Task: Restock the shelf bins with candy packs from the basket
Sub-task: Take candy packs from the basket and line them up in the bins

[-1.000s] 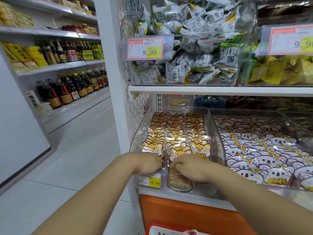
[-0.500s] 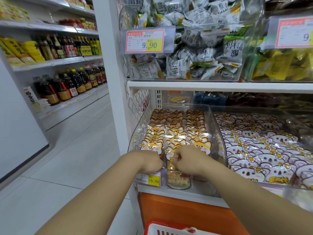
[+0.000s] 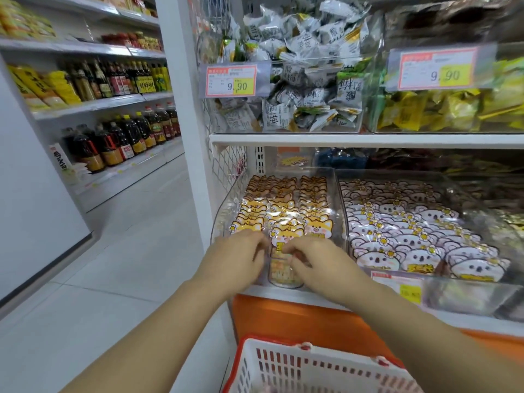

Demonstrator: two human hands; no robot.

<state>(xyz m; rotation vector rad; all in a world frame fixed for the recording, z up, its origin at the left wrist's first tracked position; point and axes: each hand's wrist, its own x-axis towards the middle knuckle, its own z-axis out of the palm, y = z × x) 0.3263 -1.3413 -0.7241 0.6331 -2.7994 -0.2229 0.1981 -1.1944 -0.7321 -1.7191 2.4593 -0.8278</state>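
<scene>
The left hand (image 3: 238, 259) and right hand (image 3: 320, 263) are pinching one candy pack (image 3: 283, 269) by its sides, both curled tight, at 6 o'clock in the bin (image 3: 224, 211). Likely risk: the pack is wedging low behind the front wall, or hard shoving is toppling the rows (image 3: 283, 205) toward 12 o'clock.

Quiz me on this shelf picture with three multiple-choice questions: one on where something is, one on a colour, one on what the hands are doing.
1. Where is the basket?
A) nearest the camera, before the orange shelf base
B) on the top shelf
C) across the aisle
2. What colour is its rim?
A) blue
B) red
C) green
3. The left hand and right hand are:
A) hanging idle
B) inside the basket
C) both holding the front cat pack in the clear bin

Answers: 1 A, it shows at the frame's bottom; 2 B, red edge on white mesh; 3 C, fingers curl at that pack.
</scene>
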